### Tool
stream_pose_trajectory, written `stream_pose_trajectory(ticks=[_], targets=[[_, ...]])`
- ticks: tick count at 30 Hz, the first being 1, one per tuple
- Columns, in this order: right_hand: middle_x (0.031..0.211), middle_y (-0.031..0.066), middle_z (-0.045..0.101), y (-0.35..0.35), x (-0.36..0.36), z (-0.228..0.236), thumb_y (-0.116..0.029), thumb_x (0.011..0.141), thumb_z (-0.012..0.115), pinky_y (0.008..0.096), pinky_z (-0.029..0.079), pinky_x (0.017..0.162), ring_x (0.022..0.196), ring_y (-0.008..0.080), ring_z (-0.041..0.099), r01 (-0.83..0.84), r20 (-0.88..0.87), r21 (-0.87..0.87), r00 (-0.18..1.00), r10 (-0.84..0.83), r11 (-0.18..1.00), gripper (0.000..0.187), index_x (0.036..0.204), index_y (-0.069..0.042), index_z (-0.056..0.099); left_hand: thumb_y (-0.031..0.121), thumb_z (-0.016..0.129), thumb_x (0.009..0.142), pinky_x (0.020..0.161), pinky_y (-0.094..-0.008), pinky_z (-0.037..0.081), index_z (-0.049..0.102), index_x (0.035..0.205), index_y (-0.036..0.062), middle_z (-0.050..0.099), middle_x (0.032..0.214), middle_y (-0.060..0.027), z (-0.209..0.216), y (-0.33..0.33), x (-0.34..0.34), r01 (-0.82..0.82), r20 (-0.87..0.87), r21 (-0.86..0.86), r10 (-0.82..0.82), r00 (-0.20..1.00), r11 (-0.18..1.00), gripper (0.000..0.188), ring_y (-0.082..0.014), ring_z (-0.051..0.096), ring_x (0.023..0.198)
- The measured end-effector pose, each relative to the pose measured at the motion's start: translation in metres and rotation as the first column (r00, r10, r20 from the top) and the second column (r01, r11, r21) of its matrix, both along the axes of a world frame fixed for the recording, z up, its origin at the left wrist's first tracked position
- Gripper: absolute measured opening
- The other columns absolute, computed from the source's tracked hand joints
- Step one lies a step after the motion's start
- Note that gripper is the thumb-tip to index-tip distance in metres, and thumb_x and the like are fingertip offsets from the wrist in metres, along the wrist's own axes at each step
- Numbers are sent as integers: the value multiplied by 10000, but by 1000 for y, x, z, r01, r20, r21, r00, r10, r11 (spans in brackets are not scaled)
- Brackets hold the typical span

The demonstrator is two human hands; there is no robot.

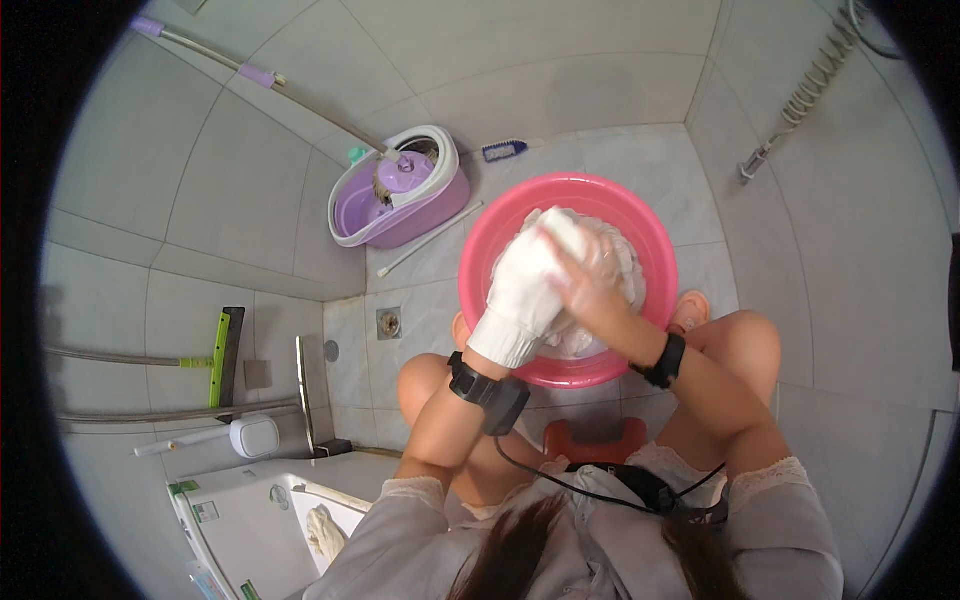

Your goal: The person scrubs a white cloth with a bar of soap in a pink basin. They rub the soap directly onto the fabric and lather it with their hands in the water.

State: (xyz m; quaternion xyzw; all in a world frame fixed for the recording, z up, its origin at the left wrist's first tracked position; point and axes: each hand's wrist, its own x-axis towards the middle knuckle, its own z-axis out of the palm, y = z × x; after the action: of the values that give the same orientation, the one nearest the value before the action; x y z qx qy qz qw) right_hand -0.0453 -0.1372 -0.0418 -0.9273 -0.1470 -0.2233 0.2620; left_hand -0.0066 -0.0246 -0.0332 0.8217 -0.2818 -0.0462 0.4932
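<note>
- I have the white cloth point(520, 290) above the near-left part of the pink basin point(655, 265), pulled over the left hand point(535, 270) like a mitt, its ribbed cuff gathered around the wrist.
- Its long axis slants across the basin: the cuff end points at the near-left rim, the closed end at the far side, leaning a little right.
- The left hand is hidden inside the cloth, so I cannot tell how far its fingers are bent or whether they grip anything.
- My right hand point(590, 280) is bare and lies against the cloth's right side over the middle of the basin, thumb across the cloth, fingers pointing to the far rim. It looks partly open; blur keeps me from telling whether it clasps the cloth or only presses on it.
- Under both hands I see more white fabric point(632, 278) heaped in the basin, too bunched for me to read a direction.
- Beyond the basin to the left I have the purple mop bucket point(430, 212), and nearer the basin, the blue-backed brush point(503, 151) just past its far rim.
- A thin white rod point(430, 240) lies on the floor left of the basin, with the square floor drain point(389, 323) farther toward me.
- The red stool point(595, 442) shows on the near side of the basin, between the knees.
</note>
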Motion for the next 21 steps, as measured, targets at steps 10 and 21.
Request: stream_pose_trajectory(ticks=[10,21], targets=[[1152,217,407,7,-12,-9,-304,768,591,463,311,946,1071,353,389,-83,146,11,986,81,996,502,1256,-270,480,96,399,841,849,-317,428,509,1068,39,544,1010,-105,29,4,-2,-55,331,441,-105,938,896,259,-231,510,984],[1112,199,409,17,-13,-6,-272,776,590,458,295,958,1064,375,372,-6,1,48,1000,6,999,547,1296,-255,421,189,369,900,860,-330,421,493,1117,46,541,1053,-88,-22,8,-3,-228,-577,-673,-305,758,704,288,-221,513,989]])
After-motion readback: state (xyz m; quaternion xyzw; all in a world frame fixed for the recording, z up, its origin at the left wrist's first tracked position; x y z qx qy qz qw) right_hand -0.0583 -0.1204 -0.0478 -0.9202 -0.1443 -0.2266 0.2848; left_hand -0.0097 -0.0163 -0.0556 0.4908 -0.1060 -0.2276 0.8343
